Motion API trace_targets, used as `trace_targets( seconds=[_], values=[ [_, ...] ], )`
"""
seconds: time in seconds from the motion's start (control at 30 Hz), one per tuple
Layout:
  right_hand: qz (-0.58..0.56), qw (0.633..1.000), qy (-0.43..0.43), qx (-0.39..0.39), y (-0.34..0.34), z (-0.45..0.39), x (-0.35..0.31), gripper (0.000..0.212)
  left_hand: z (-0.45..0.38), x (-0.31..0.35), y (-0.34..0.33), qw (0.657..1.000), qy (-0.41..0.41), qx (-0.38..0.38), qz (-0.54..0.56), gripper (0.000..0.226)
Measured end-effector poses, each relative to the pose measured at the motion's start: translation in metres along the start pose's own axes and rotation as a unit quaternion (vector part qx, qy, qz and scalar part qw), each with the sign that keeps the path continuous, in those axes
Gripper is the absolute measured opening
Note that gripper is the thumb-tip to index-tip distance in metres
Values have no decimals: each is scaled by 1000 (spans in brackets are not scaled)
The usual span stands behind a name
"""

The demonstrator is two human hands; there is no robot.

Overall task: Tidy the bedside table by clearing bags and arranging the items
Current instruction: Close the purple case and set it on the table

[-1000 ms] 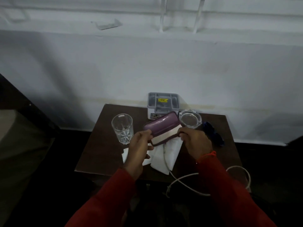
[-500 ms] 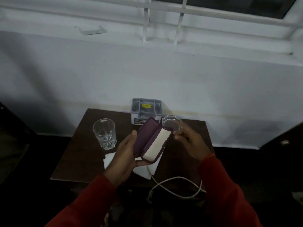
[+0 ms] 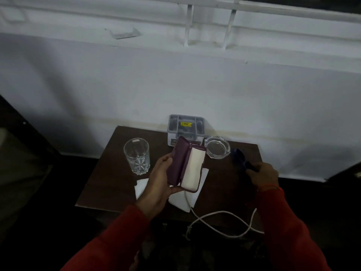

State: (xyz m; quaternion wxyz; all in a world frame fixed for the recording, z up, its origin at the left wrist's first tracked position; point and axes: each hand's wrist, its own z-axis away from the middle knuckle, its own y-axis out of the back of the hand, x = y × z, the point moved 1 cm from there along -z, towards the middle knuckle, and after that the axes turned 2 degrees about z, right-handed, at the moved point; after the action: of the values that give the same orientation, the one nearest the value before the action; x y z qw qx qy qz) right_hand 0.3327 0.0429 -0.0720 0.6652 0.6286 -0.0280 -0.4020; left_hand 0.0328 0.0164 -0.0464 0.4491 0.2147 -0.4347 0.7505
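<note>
Left hand (image 3: 159, 184) fingers curl around open purple case (image 3: 187, 165) (cream lining up); right hand (image 3: 262, 174) fingers clamp dark blue object (image 3: 239, 157) right of ashtray (image 3: 217, 147).

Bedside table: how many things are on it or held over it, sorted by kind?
Glassware: 2, the tumbler and the ashtray
Cases: 1, the purple case, open
Dark blue objects: 1, the blue item
Organiser boxes: 1, the grey organiser
White papers: 2, paper and paper
Cables: 1, the white cable
Total: 8
</note>
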Motion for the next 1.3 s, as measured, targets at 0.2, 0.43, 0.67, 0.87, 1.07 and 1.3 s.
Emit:
trace_targets(
  seconds=[0.2,0.43,0.67,0.87,1.07,1.3],
  values=[
    [-443,893,40,-70,10,45,-44,23,-2,-2,-3,998,-36,-35,26,33],
    [-470,856,107,-189,-20,96,-95,27,-1,-2,-1,994,-60,-70,63,35],
    [-331,914,166,-167,-39,92,-93,30,-2,-4,-1,993,-65,-92,37,37],
    [-206,942,240,-117,-54,84,-87,43,-3,-2,1,992,-66,-102,29,36],
    [-407,871,61,-267,-41,88,-90,35,1,0,0,991,-62,-123,2,39],
    [-465,812,70,-345,-32,105,-101,25,-3,-9,1,986,-120,-82,-79,71]
  ],
)
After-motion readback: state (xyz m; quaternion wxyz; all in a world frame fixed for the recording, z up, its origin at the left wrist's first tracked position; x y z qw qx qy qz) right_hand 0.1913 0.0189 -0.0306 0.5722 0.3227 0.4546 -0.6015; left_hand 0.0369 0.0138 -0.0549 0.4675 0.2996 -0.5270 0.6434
